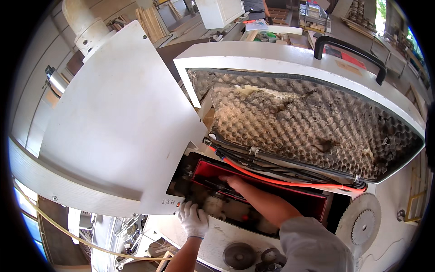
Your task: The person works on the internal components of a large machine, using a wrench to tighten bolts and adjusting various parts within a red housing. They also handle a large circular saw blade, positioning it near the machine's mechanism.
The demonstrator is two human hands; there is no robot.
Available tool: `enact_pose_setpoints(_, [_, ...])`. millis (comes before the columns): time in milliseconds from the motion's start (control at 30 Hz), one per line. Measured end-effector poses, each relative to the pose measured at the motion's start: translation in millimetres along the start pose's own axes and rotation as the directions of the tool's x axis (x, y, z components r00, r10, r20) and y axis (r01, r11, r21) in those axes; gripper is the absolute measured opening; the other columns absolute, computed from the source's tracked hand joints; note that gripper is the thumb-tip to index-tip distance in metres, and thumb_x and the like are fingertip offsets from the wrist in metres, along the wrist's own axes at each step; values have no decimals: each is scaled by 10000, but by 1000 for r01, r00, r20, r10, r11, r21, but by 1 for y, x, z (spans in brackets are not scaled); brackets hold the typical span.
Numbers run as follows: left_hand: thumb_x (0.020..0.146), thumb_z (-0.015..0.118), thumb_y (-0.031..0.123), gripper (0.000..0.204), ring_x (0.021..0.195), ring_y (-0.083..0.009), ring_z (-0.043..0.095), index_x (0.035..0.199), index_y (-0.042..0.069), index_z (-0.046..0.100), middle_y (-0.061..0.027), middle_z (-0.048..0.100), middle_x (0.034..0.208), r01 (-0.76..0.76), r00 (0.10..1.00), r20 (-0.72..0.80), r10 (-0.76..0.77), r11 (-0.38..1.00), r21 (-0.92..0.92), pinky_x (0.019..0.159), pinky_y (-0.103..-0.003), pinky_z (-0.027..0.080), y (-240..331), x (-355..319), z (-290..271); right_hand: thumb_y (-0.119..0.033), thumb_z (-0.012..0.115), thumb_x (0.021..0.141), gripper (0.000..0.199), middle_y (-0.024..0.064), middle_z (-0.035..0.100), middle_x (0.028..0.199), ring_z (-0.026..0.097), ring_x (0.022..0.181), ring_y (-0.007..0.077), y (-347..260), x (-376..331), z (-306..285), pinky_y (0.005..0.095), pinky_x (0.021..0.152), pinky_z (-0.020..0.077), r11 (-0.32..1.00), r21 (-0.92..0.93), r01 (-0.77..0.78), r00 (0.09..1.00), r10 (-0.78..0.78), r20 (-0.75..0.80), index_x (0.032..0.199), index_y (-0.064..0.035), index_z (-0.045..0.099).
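Red box sits sunk in the opening of a white machine, between a large white panel on our left and a raised lid beyond it. Our right arm stretches in from the lower right, in a grey sleeve, and our bare right hand dips into the left part of the box. Its fingertips sink into shadow, so we cannot tell whether its grip is apart, together or clamped on something. Our gloved left hand lies on the near edge of the opening, its grip apart, fingers slightly spread.

Our right forearm crosses over the box and hides part of it. Along the far side run an orange hose and black cables. Worn, dirty foam lines the lid, which carries a black handle. Two toothed saw blades overlap at our right; dark discs rest nearer us.
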State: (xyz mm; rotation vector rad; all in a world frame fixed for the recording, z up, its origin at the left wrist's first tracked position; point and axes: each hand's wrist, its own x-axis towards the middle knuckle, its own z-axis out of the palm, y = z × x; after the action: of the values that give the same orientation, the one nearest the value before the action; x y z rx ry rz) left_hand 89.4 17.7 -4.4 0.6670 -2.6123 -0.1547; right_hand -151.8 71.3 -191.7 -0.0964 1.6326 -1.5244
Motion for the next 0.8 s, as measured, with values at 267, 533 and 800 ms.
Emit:
enact_pose_setpoints(267, [878, 579, 213, 287, 1281, -425, 483, 1078, 18, 644, -178, 596, 1256, -8, 1000, -20, 8, 1000, 5, 1092, -554, 342, -2, 0, -1, -464, 742, 846, 511, 137, 741, 1037, 684, 947, 247, -19, -16, 2, 385, 909, 509, 990, -138, 8, 997, -18, -72, 1134, -43, 727])
enact_pose_setpoints(533, [875, 585, 214, 302, 1286, -420, 479, 1094, 12, 642, -177, 593, 1264, 6, 1000, -4, -6, 999, 49, 1096, -546, 342, -13, -8, -12, -478, 803, 810, 584, 136, 741, 1085, 706, 880, 238, -26, -31, 13, 368, 880, 531, 992, 14, -129, 986, 126, 113, 1185, -38, 715])
enact_pose_setpoints(800, [870, 593, 206, 293, 1291, -419, 478, 1092, 22, 647, -170, 597, 1257, 3, 1000, -20, -3, 1000, 13, 1097, -558, 341, -5, -7, -3, -444, 844, 792, 659, 127, 734, 1117, 690, 991, 208, 2, -7, -10, 354, 912, 527, 965, 236, -111, 972, 56, 228, 1228, 21, 675])
